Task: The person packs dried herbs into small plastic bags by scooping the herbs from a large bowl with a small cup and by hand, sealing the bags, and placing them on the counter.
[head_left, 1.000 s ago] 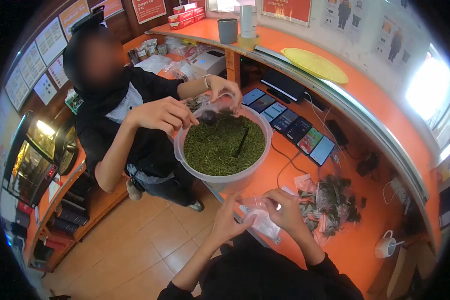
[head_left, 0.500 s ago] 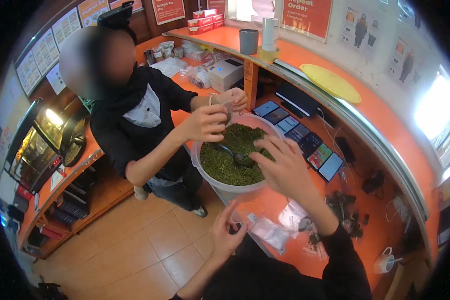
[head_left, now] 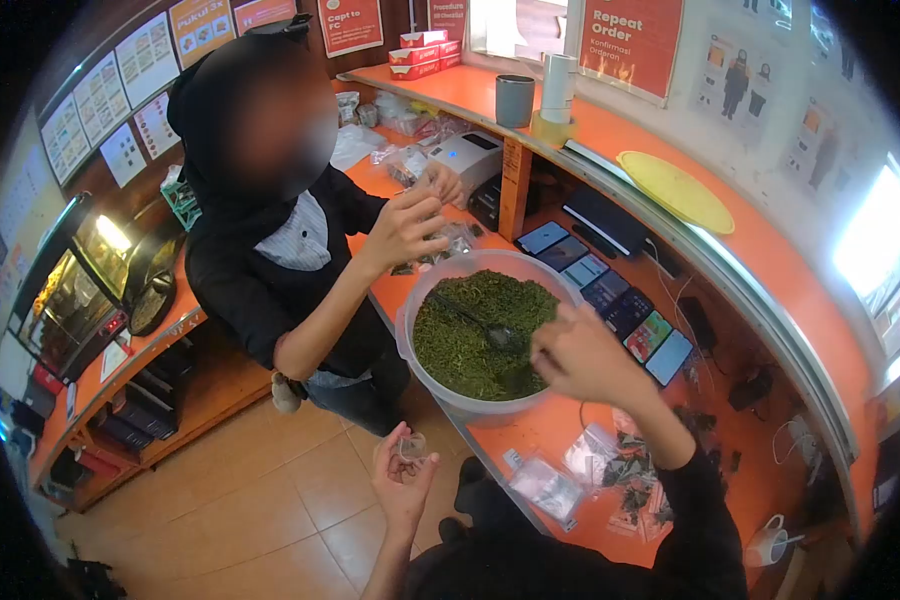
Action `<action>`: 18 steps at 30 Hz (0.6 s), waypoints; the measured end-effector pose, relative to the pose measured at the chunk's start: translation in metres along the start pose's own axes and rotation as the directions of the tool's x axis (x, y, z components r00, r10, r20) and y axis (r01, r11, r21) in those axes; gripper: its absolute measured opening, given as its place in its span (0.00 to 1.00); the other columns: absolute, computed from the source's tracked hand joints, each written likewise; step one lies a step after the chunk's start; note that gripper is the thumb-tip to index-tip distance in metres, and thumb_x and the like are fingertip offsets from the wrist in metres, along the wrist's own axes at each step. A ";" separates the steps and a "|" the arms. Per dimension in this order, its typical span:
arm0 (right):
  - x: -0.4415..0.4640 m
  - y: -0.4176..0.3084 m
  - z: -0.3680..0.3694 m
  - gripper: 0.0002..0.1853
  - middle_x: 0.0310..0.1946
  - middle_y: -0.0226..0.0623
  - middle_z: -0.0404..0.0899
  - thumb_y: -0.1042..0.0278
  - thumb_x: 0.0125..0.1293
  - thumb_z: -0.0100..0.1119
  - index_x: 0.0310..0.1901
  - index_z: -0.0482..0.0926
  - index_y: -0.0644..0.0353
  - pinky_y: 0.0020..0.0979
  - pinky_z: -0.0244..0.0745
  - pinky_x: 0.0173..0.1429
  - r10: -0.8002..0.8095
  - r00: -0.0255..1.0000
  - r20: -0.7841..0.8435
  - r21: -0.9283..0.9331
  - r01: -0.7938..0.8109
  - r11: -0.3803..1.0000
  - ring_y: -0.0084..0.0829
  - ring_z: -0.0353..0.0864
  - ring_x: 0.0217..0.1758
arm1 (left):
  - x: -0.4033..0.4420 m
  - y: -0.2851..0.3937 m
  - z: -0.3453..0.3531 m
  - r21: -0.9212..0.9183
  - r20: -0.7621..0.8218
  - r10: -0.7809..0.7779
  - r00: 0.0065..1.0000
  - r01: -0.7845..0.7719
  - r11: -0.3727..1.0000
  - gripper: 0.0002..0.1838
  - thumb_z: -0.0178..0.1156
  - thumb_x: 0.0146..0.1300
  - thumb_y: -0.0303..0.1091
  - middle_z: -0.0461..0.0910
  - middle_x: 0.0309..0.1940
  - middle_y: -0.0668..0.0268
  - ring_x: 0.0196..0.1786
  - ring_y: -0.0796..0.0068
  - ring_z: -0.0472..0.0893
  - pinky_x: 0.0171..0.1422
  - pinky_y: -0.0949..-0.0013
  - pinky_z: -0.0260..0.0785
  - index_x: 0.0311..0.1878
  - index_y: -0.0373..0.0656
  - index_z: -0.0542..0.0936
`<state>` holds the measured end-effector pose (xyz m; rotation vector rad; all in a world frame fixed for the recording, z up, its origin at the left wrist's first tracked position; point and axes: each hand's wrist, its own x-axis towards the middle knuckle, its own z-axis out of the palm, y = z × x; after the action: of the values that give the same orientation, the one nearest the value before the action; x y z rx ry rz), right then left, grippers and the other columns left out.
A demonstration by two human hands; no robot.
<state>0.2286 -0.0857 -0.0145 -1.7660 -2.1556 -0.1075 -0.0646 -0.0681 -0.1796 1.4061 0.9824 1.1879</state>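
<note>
My left hand [head_left: 405, 485] holds a small clear plastic bag [head_left: 410, 447] between thumb and fingers, below the tub. My right hand [head_left: 587, 360] is over the right side of a translucent plastic tub [head_left: 407, 350], its fingers curled and blurred. What they hold, if anything, is hidden. Finely chopped green leaf matter [head_left: 460, 350] fills much of the tub. A dark spoon [head_left: 498, 336] lies on it, its handle toward the upper left. Across the tub, a co-worker's hands [head_left: 410, 225] are raised close together.
The co-worker [head_left: 270, 270] stands at the far left side. Several phones [head_left: 605, 290] lie right of the tub. Nearby on the orange counter are a stack of clear bags [head_left: 550, 490] and small packets with dark contents [head_left: 635, 480]. A mug [head_left: 768, 542] stands near the right edge.
My right hand's fingers have curled and lowered toward the leaf matter. My left hand has moved left, with the bag. The co-worker's hands have moved off the tub, up and left.
</note>
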 end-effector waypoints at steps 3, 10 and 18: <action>0.000 -0.004 0.013 0.07 0.28 0.40 0.84 0.67 0.55 0.60 0.28 0.84 0.60 0.43 0.68 0.51 0.184 0.982 0.050 0.202 -0.190 0.961 0.42 0.75 0.40 | 0.003 0.013 0.004 -0.005 -0.006 -0.002 1.000 0.002 1.000 0.35 0.73 0.56 0.24 0.77 0.57 0.62 0.47 0.80 0.80 0.48 0.77 0.71 0.68 0.39 0.73; -0.001 0.011 0.029 0.07 0.23 0.34 0.81 0.67 0.58 0.59 0.31 0.85 0.58 0.37 0.67 0.48 0.277 0.960 0.041 0.313 -0.276 0.909 0.36 0.73 0.36 | 0.039 0.071 0.001 -0.001 -0.113 0.230 0.967 -0.231 0.973 0.33 0.72 0.55 0.21 0.77 0.56 0.60 0.44 0.79 0.80 0.46 0.77 0.71 0.66 0.36 0.73; 0.000 -0.001 0.039 0.08 0.29 0.36 0.86 0.64 0.60 0.61 0.34 0.86 0.57 0.40 0.67 0.52 0.247 0.969 0.033 0.303 -0.245 0.921 0.37 0.74 0.38 | 0.083 0.136 0.010 0.104 -0.050 0.412 0.910 -0.406 0.908 0.31 0.74 0.53 0.23 0.78 0.55 0.62 0.37 0.85 0.78 0.41 0.79 0.63 0.62 0.37 0.76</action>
<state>0.2192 -0.0748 -0.0508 -1.8255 -1.8090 0.2700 -0.0420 -0.0119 -0.0319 1.7100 0.8179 1.5244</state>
